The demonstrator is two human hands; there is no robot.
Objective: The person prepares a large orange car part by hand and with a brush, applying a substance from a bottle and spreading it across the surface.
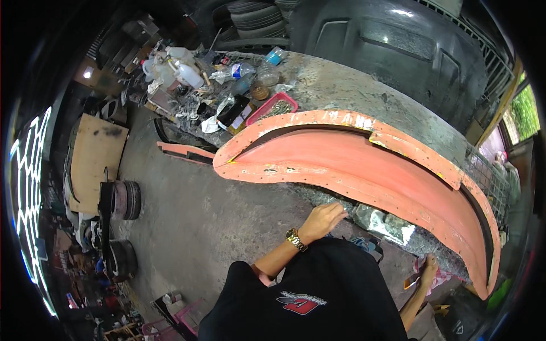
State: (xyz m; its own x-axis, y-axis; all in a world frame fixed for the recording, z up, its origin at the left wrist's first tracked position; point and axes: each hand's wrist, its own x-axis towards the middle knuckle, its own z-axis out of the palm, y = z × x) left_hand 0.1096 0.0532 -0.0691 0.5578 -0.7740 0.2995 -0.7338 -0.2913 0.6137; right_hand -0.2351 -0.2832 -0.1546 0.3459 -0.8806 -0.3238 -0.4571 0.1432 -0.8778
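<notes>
A long, curved, salmon-pink moulded shell with a drilled flange lies across the workbench before me. Dark gaps run along its inner edge, and its paint is chipped. My left hand, with a gold wristwatch, is just below the shell's near edge. Its fingers are loosely bent, with nothing seen in them. Lower right, my right hand is against a pink-and-white cloth; its fingertips are hidden, so its grip is unclear. Crumpled clear plastic sheeting shows under the shell's near edge.
Behind the shell stand a pink tray of small metal pieces, a dark container and several plastic bottles. A narrow pink part extends left. Wheels and a wooden board are on the left. A dark bonnet stands beyond the bench.
</notes>
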